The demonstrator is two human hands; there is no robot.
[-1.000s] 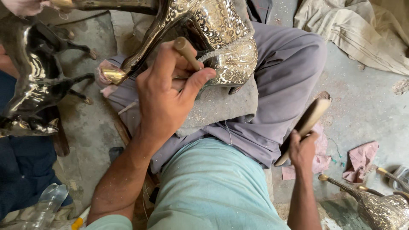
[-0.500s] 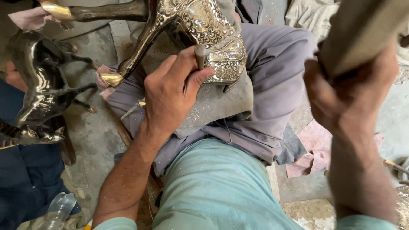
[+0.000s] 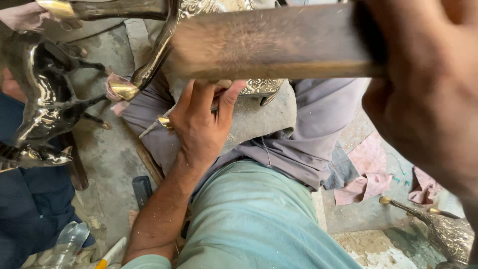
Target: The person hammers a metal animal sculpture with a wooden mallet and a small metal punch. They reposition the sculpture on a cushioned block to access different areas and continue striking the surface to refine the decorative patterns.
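My left hand is closed around a thin punch, mostly hidden, pressed against an engraved silvery metal figure that lies on a grey pad across my lap. One of the figure's legs, brass-tipped, slants down to the left. My right hand is very near the camera and blurred. It grips a wooden mallet that stretches across the top of the view, above my left hand, and hides most of the figure.
At left, another person in dark blue holds a shiny metal horse figure. A plastic bottle and a small black tool lie on the concrete floor. Pink rags and another engraved metal piece sit at lower right.
My right hand has lifted the mallet from low on the right up close to the camera, and it now spans the top of the view. My left hand has stayed on the figure.
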